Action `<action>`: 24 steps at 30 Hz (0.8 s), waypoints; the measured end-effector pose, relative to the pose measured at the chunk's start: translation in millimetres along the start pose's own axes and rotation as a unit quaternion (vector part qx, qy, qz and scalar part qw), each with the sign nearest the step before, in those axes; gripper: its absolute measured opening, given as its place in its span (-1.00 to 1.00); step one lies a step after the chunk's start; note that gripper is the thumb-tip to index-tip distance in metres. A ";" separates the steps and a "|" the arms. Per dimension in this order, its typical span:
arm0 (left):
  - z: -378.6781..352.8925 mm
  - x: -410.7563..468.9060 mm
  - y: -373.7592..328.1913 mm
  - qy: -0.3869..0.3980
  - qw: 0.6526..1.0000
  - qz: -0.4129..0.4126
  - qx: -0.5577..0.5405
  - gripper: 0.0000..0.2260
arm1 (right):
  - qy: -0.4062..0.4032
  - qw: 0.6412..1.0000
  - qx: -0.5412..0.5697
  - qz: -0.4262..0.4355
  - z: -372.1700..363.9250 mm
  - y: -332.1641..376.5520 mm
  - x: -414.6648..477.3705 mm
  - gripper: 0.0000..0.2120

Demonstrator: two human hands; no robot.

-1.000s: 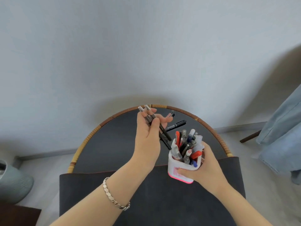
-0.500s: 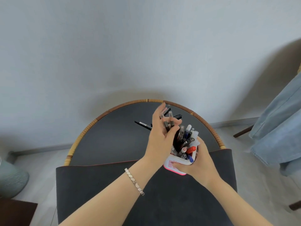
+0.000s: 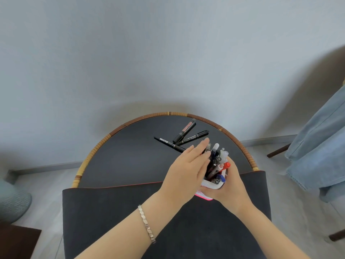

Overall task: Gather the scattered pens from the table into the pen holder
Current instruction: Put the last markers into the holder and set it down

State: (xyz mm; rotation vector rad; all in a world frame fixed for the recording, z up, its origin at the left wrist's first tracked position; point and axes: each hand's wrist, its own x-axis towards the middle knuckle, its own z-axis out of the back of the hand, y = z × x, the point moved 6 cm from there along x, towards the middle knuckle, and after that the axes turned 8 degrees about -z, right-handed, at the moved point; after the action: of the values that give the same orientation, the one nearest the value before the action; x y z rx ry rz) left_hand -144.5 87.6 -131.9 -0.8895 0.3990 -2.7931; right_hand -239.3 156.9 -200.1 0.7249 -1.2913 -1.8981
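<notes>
— Where is the white, pink-based pen holder?
— Held in the right hand's closed grip above the round dark table. The left hand is open-fingered beside it; three black pens lie behind.

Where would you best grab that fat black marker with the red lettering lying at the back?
Take the fat marker around the middle of its barrel, coming from above with thumb and fingers across it. It lies flat, and its near end sits close to two thinner pens, so the middle or far end is likely clearer.
</notes>
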 end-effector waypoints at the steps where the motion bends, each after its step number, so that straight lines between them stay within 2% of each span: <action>1: -5.1 -0.8 -2.1 0.043 0.999 -0.018 0.028 -0.52 | -0.002 1.000 -0.007 0.004 0.1 -1.3 0.5 -0.21; 3: -10.3 -3.1 -4.0 0.110 0.993 -0.012 0.029 -0.44 | -0.001 1.000 -0.023 0.006 -0.4 0.5 0.8 -0.24; 5: -12.3 -5.6 0.4 0.154 0.986 0.034 -0.058 -0.40 | -0.001 1.000 -0.028 -0.001 -0.7 5.0 0.1 -0.29; 7: -12.1 -8.3 4.1 0.205 0.963 0.086 -0.152 -0.45 | 0.002 1.000 -0.023 -0.011 -0.1 7.2 -0.9 -0.23; 9: -0.8 -6.0 3.3 0.204 0.943 0.130 -0.227 -0.26 | 0.015 0.999 -0.007 -0.029 1.8 10.9 -2.4 -0.17; 11: 6.2 -9.6 9.7 0.195 0.892 0.211 -0.348 -0.04 | 0.044 0.999 -0.001 -0.028 -1.4 21.2 -5.4 -0.23; 12: 6.5 -14.9 15.7 0.203 0.867 0.244 -0.385 -0.01 | 0.065 0.998 -0.004 -0.024 -6.8 26.4 -6.9 -0.25; 13: 7.7 -20.2 22.5 0.211 0.861 0.257 -0.385 -0.01 | 0.091 0.995 -0.010 -0.024 -14.3 30.9 -8.2 -0.26; 14: 11.0 -25.9 31.1 0.210 0.875 0.264 -0.348 -0.04 | 0.122 0.992 -0.020 -0.025 -23.1 35.1 -9.5 -0.26; 16: 24.1 -37.4 51.6 0.159 0.901 0.289 -0.282 -0.18 | 0.187 0.979 -0.070 -0.031 -38.6 38.9 -9.1 -0.11; 17: 30.6 -43.2 60.3 0.126 0.907 0.301 -0.265 -0.25 | 0.217 0.970 -0.106 -0.036 -43.2 38.5 -5.5 0.00; 19: 42.2 -53.7 71.7 0.075 0.911 0.316 -0.254 -0.35 | 0.263 0.948 -0.175 -0.041 -44.8 36.9 7.4 0.07; 22: 52.6 -64.6 84.9 0.035 0.910 0.338 -0.239 -0.38 | 0.266 0.929 -0.253 -0.042 -36.6 37.4 36.9 -0.06; 24: 53.9 -67.1 88.2 0.039 0.909 0.347 -0.229 -0.39 | 0.197 0.924 -0.327 -0.007 -28.2 36.8 69.9 -0.25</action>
State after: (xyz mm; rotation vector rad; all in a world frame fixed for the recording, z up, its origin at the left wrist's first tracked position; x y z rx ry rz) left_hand -50.7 10.4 -152.8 -0.5466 1.1615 -2.0966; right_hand -249.3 76.3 -179.0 0.6987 -0.3582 -1.8995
